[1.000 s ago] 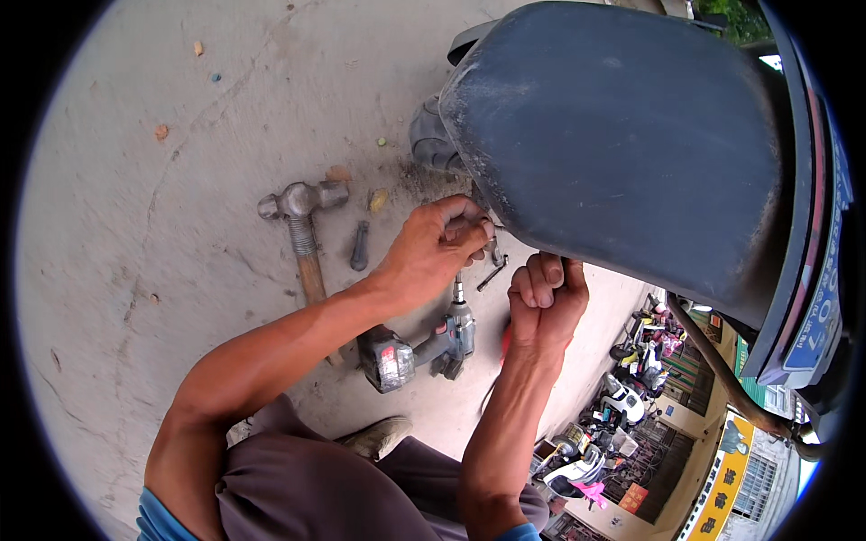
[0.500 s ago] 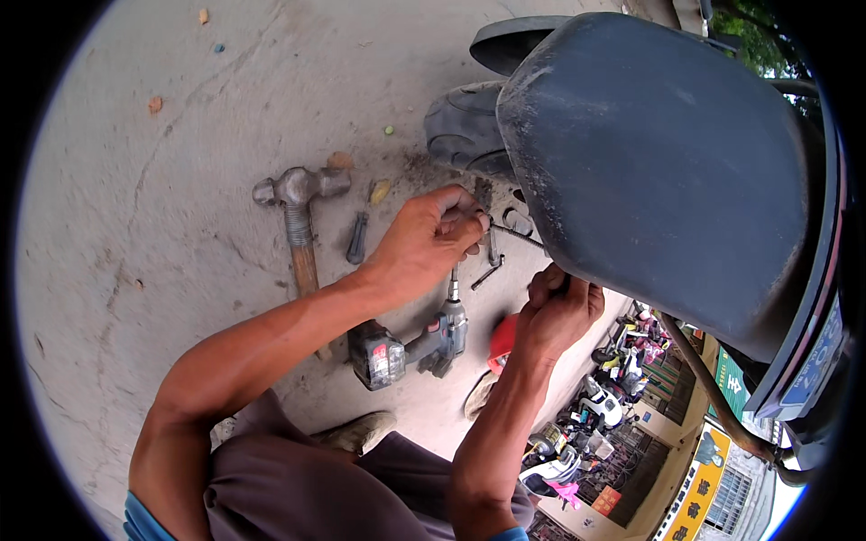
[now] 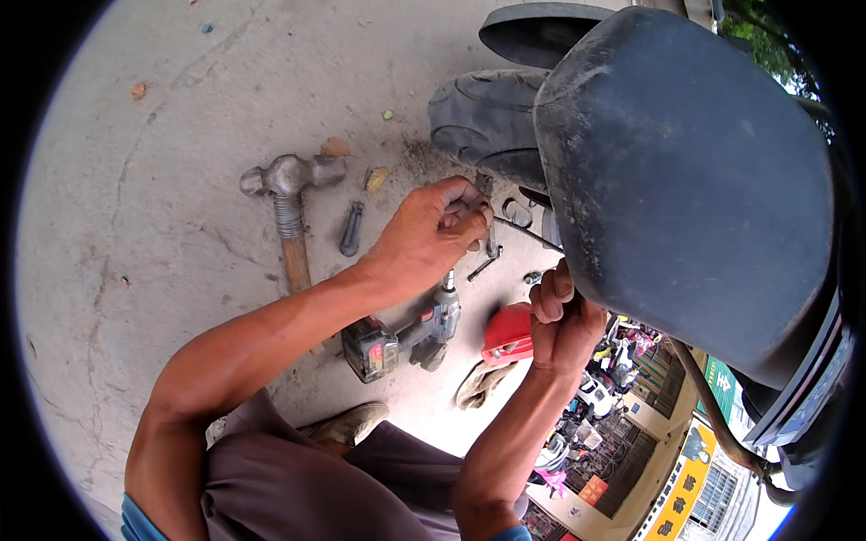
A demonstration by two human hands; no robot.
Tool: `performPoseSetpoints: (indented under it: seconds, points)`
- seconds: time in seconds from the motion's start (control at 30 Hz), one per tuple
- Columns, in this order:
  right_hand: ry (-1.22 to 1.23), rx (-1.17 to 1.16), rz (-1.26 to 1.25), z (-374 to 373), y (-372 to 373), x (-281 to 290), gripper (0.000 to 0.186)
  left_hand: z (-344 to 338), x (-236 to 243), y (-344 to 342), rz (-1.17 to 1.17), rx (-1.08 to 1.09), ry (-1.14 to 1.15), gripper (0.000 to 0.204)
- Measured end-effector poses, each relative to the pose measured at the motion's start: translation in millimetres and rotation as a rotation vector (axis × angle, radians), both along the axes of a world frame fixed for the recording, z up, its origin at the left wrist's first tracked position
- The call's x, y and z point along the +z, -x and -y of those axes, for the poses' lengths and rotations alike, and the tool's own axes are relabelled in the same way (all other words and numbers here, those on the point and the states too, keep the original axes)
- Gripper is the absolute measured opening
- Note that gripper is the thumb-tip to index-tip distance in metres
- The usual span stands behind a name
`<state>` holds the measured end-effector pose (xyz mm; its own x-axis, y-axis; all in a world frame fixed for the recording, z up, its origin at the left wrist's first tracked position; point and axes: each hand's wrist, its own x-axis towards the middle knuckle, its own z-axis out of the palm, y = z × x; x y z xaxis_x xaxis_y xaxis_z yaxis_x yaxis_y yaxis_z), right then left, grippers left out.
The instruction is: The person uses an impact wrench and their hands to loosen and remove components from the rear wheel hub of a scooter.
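My left hand (image 3: 439,225) is closed in a pinch, with the end of a thin dark cable (image 3: 530,235) at its fingertips. The cable slants from there to the right and disappears under the scratched dark seat (image 3: 690,194) of a scooter. Just below the seat's lower edge is my right hand (image 3: 566,320), its fingers curled. Whatever those fingers grip is hidden. A worn tyre (image 3: 487,122) shows left of the seat. Beneath my left hand a cordless impact driver (image 3: 433,323) lies on the ground, beside a small dark L-shaped tool (image 3: 487,263).
A ball-peen hammer (image 3: 290,203) lies to the left, near a dark-handled tool (image 3: 352,228) and a yellowish leaf (image 3: 376,178). A red container (image 3: 508,334) stands by my shoe. Parked scooters (image 3: 591,397) line a shopfront at lower right.
The scooter has shifted right in view, and more of the cable shows between my hands. My left hand keeps its pinch; my right hand stays under the seat's edge with its fingers curled.
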<state>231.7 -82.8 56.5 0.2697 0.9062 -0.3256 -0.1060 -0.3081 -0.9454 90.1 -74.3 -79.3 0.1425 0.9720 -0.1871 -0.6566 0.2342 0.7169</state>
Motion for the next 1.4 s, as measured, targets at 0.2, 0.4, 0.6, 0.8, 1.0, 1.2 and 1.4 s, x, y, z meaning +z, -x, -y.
performPoseSetpoints:
  seconds: [0.2, 0.4, 0.6, 0.8, 1.0, 1.2, 1.4]
  points:
    - [-0.329, 0.178, 0.837, -1, -30, -21, 0.021, -1, 2, 1, -0.004, -0.047, 0.054, 0.014]
    - [-0.277, 0.106, 1.082, -1, 23, -12, 0.025, 0, -1, -2, 0.007, -0.022, 0.052, 0.014]
    - [-0.14, -0.185, 0.282, -7, 39, -12, 0.023, 4, -2, -4, -0.17, -0.031, -0.058, 0.016]
    - [-0.14, -0.156, 0.258, 2, 27, -14, 0.023, 6, 4, 3, -0.159, -0.107, 0.03, 0.016]
    - [-0.459, 0.279, 0.985, 7, -35, -25, 0.026, 7, -1, 1, -0.075, -0.062, 0.023, 0.014]
    - [-0.338, 0.017, 0.32, 0, 5, -19, 0.024, 7, -6, -5, -0.167, -0.088, -0.052, 0.014]
    - [-0.609, 0.263, 1.312, 0, -25, -28, 0.025, 12, -12, -9, -0.149, -0.145, -0.004, 0.021]
